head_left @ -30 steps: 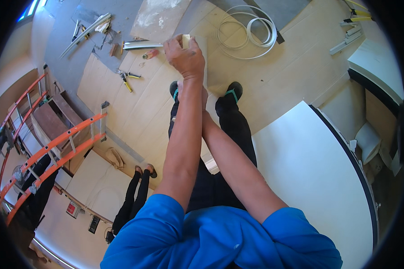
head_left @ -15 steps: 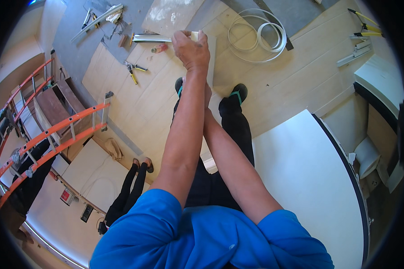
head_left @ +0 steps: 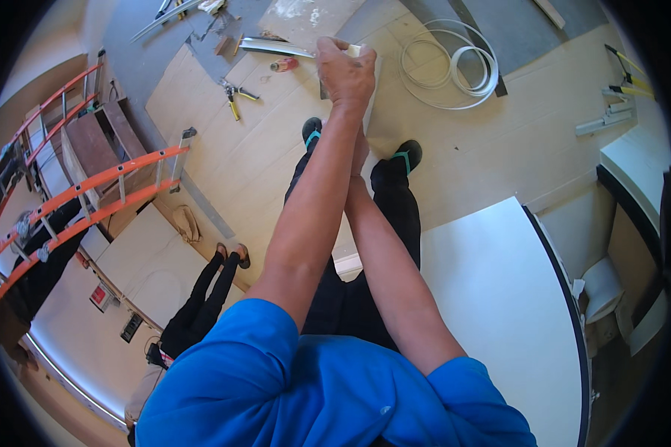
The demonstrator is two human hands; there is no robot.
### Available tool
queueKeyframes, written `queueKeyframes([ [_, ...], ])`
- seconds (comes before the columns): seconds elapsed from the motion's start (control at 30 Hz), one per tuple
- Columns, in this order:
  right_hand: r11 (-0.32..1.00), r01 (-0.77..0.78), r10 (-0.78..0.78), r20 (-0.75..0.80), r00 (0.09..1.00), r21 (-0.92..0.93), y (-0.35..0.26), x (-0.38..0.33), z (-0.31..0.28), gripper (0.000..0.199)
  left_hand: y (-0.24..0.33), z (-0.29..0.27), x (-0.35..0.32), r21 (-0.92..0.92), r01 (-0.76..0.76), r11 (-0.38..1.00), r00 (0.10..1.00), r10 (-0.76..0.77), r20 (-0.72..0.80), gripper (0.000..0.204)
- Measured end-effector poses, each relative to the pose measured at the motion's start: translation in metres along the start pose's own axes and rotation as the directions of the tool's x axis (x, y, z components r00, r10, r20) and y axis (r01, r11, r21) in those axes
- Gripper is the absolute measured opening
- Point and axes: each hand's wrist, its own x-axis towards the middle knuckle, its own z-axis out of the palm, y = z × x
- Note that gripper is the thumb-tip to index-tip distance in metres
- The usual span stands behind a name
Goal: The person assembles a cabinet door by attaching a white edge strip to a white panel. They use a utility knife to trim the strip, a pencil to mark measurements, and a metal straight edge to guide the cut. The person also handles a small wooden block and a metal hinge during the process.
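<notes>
My left hand [head_left: 345, 76] is stretched out over the floor, fingers curled round a small pale block [head_left: 356, 51] that shows between thumb and forefinger. Right beside that hand, a narrow pale board [head_left: 375, 93] runs back toward my feet. My right hand [head_left: 360, 155] lies lower, partly behind my left forearm, close to the board; its fingers are hidden. Just left of my left hand are a light metal channel [head_left: 276, 46] and a small reddish bottle [head_left: 283, 65]. Farther left lie yellow-handled snips [head_left: 237, 95].
A coil of white edging strip [head_left: 484, 78] lies at the far right. A large white panel [head_left: 499, 298] stands close on my right. To the left are an orange ladder [head_left: 119, 167] and another person's legs [head_left: 205, 290]. Metal offcuts [head_left: 605, 119] lie at the right edge.
The view has shifted, so the floor items sit slightly right and higher or lower. My left hand keeps its grip on the pale block; my arms stay crossed.
</notes>
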Motion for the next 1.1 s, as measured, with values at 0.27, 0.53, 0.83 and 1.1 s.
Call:
queueKeyframes([
  [0.27,0.982,0.121,-0.092,-0.192,0.977,0.146,0.001,-0.007,-0.005,0.030,0.008,0.005,-0.011,0.145,-0.175,0.974,0.982,0.184,-0.051,0.041],
  [0.53,0.990,0.082,-0.064,-0.146,0.987,0.115,-0.015,-0.014,-0.005,0.023,0.015,-0.004,-0.013,0.145,-0.051,0.988,0.998,0.055,-0.019,0.040],
  [0.83,0.978,0.127,-0.128,-0.006,0.992,0.165,-0.002,-0.014,-0.002,0.072,0.019,-0.001,-0.012,0.050,-0.014,0.999,1.000,0.012,0.021,0.037],
  [1.1,0.975,-0.118,0.150,-0.163,0.975,0.191,-0.025,-0.013,0.007,0.032,0.014,-0.016,-0.003,-0.013,-0.020,1.000,1.000,0.020,0.024,0.032],
])
